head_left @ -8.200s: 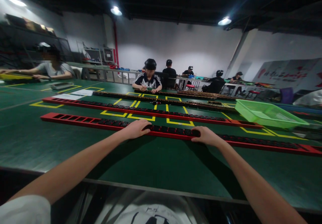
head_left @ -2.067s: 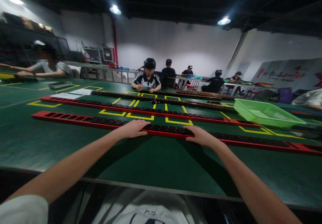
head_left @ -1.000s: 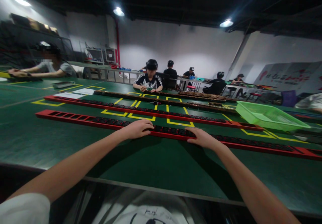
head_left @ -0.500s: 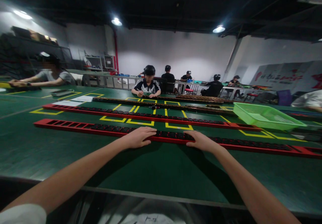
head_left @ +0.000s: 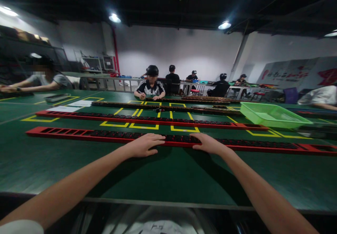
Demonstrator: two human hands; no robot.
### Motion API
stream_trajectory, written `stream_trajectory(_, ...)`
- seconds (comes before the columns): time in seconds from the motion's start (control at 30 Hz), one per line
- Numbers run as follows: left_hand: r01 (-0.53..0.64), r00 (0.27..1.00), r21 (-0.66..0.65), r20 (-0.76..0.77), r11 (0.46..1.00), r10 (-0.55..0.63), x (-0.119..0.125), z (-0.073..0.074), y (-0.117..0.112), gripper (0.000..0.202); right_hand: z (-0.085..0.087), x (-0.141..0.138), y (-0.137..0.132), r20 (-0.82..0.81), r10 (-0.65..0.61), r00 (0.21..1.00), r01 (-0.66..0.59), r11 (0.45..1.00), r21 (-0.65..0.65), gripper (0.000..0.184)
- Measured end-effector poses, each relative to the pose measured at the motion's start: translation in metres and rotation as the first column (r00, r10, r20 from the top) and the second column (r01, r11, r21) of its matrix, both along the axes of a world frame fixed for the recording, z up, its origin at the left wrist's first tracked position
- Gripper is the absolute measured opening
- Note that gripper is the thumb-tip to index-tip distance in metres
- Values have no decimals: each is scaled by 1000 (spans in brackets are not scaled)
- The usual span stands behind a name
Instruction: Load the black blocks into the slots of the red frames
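Across the green table in front of me lies a long red strip-like frame [head_left: 179, 144], its slots holding a row of black square pieces [head_left: 179, 138]. Several slots near its left end are bare. My left hand [head_left: 143, 145] rests on the frame's near side left of centre, fingers stretched over the black pieces and thumb apart. Opposite it, my right hand [head_left: 207, 144] lies on the same frame, its fingers extended over the top and its thumb at the near edge. A short stretch of frame shows between the hands.
A second red frame [head_left: 168, 123] with black pieces lies parallel behind. Beyond it are dark long strips [head_left: 118, 105], papers [head_left: 81, 103] and a green basket [head_left: 279, 122] at right. Yellow tape marks the table. A co-worker [head_left: 149, 87] sits opposite; others sit farther off.
The camera view has shifted slightly, moving the scene a little left and up. Both hands stay on the near red frame, with the right hand slightly closer to the left.
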State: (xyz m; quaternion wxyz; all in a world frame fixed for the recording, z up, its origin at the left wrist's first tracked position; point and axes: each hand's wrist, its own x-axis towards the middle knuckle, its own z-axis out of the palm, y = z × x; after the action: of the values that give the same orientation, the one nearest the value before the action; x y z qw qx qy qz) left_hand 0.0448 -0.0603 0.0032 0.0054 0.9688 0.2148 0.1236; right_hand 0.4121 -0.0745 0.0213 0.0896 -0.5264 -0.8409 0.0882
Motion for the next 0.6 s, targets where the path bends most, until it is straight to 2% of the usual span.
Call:
stream_trajectory(0.2, -11, 1000, 4, -8, 1000, 11, 3, 1, -2, 56, 3, -2, -1, 25, -10, 1000, 11, 1000, -13, 69)
stream_trajectory(0.43, -22, 1000, 19, 10, 1000, 22, 7, 2, -5, 43, 2, 0, 1, 30, -1, 1000, 2, 1000, -7, 70)
stream_trajectory(0.6, -12, 1000, 25, 29, 1000, 11, 7, 2, -6, 46, 4, -2, -2, 31, -23, 999, 24, 1000, -13, 67)
